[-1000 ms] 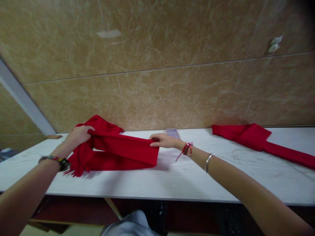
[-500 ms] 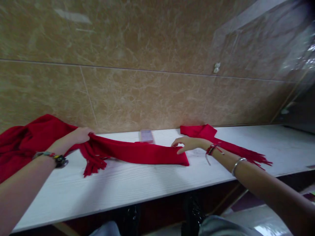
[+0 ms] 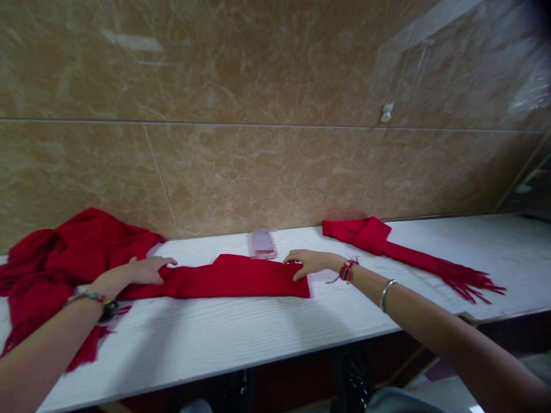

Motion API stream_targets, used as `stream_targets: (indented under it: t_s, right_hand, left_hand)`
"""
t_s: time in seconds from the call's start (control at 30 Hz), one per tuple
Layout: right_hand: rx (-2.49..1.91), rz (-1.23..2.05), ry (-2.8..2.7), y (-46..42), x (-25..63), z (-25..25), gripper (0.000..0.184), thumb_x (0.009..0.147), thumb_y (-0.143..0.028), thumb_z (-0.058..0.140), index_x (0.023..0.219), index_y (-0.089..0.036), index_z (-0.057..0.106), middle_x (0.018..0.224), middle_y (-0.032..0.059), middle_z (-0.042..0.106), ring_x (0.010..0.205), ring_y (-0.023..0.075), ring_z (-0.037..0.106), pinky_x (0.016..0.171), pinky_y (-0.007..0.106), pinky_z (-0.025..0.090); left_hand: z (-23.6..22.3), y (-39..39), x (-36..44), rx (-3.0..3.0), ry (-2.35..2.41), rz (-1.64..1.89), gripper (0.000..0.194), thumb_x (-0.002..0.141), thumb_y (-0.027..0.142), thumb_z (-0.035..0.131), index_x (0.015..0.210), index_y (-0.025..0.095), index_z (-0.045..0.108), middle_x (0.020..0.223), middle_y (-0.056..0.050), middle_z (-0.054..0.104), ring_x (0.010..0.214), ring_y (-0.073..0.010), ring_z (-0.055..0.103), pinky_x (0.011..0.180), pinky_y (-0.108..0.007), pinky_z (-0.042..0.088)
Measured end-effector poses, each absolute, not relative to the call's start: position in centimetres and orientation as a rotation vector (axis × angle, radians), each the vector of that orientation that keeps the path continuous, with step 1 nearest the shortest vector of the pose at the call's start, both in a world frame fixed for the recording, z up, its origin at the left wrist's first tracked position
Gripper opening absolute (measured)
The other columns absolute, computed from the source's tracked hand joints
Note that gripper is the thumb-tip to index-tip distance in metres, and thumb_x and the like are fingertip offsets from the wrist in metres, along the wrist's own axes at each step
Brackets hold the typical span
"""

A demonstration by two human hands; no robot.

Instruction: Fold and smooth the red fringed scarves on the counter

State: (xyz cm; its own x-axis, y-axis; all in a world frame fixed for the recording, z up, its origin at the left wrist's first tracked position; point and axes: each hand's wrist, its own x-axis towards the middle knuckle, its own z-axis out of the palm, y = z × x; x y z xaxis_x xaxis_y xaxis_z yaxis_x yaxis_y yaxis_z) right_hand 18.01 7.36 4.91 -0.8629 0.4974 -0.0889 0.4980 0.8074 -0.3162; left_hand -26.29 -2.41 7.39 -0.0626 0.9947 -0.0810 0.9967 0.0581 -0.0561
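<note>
A long red scarf lies folded flat along the white bench top, with a second flap showing behind its far edge. My left hand rests on the scarf's left part, thumb and fingers apart. At its right end, my right hand touches the cloth with bent fingers; thumb and forefinger stand apart on the fabric. Left of my left hand is a heap of red fringed cloth, partly behind my forearm. Whether the heap joins the folded scarf is hidden.
Another folded red scarf with a fringed end lies to the right, near the wall. A phone-like flat object, blurred in part, sits behind the middle scarf. A tiled wall runs along the back of the white bench top.
My left hand has let go of the raised cloth and come down onto the scarf. The heap and fringe now lie further left. The scarf strip lies flatter, and my right hand has shifted slightly left.
</note>
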Motion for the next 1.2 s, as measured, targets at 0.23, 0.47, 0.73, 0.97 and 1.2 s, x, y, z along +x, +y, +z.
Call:
stream_targets:
  t_s: [0.23, 0.47, 0.73, 0.97, 1.2]
  right_hand:
    - [0.853, -0.563, 2.947, 8.2, 16.5, 5.3, 0.038, 0.072, -0.033, 0.060, 0.106, -0.016, 0.061, 0.099, 0.0077, 0.061, 0.086, 0.0179, 0.055, 0.074, 0.026, 0.041]
    - [0.869, -0.605, 2.767, 8.3, 14.9, 6.3, 0.027, 0.069, -0.034, 0.062, 0.082, -0.011, 0.063, 0.072, 0.0009, 0.059, 0.064, 0.0124, 0.048, 0.055, 0.022, 0.034]
    - [0.784, -0.926, 3.049, 7.0, 15.9, 7.6, 0.035, 0.068, -0.037, 0.062, 0.093, -0.014, 0.057, 0.083, 0.0019, 0.060, 0.073, 0.0135, 0.052, 0.061, 0.022, 0.038]
    - [0.685, -0.646, 2.915, 5.6, 17.9, 8.7, 0.030, 0.070, -0.037, 0.061, 0.089, -0.014, 0.063, 0.080, 0.0025, 0.064, 0.069, 0.0143, 0.055, 0.059, 0.023, 0.038]
    - [0.693, -0.589, 2.976, 4.3, 18.5, 8.9, 0.036, 0.072, -0.035, 0.061, 0.101, -0.014, 0.057, 0.094, 0.0069, 0.063, 0.078, 0.0159, 0.054, 0.066, 0.024, 0.040]
  left_hand:
    - [7.4, 0.2, -16.8, 2.304, 1.721, -0.303, 0.063, 0.072, 0.049, 0.044, 0.126, 0.015, 0.043, 0.132, -0.011, 0.044, 0.118, -0.0221, 0.042, 0.099, -0.031, 0.029]
    - [7.4, 1.5, -14.2, 2.332, 1.705, -0.367, 0.056, 0.066, 0.048, 0.054, 0.110, 0.013, 0.056, 0.114, -0.012, 0.058, 0.101, -0.0233, 0.054, 0.088, -0.030, 0.039]
    - [9.1, 0.8, -10.8, 2.412, 1.416, -0.140, 0.038, 0.070, 0.044, 0.053, 0.097, 0.019, 0.061, 0.102, -0.004, 0.063, 0.090, -0.0196, 0.055, 0.080, -0.026, 0.041]
    - [11.1, 1.6, -13.8, 2.406, 1.521, 0.035, 0.039, 0.076, 0.048, 0.039, 0.085, 0.017, 0.062, 0.089, -0.002, 0.065, 0.083, -0.0173, 0.056, 0.074, -0.023, 0.041]
    - [12.1, 1.0, -17.7, 2.260, 1.750, 0.149, 0.049, 0.068, 0.056, 0.039, 0.087, 0.017, 0.063, 0.089, -0.002, 0.066, 0.084, -0.0187, 0.056, 0.072, -0.022, 0.043]
